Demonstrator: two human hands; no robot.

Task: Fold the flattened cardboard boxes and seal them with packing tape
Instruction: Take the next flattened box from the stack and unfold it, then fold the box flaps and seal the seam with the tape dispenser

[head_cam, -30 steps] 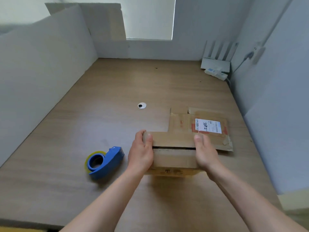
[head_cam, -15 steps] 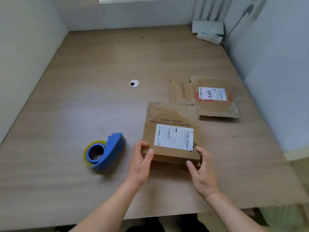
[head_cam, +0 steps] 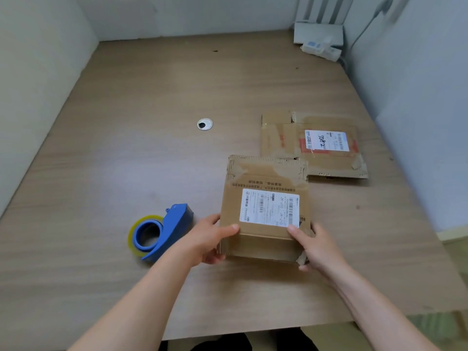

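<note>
- the box (head_cam: 266,211) lies flat near the front edge of the desk (head_cam: 126,153), right of middle, label up.
- the left grip (head_cam: 205,241) clasps its near left edge, thumb on top and fingers beneath. the right grip (head_cam: 316,247) clasps the near right corner the same way.
- it looks light and thin, stiff across the panels but likely to hinge at the creases, so pushing opposite edges together should open it.
- the torn right corner and old tape look weak; plain panel edges are safer holds than flaps.
- the second box (head_cam: 316,148) lies flat behind it, nearer the right edge.
- the tape (head_cam: 162,231) sits just left of the left grip.
</note>
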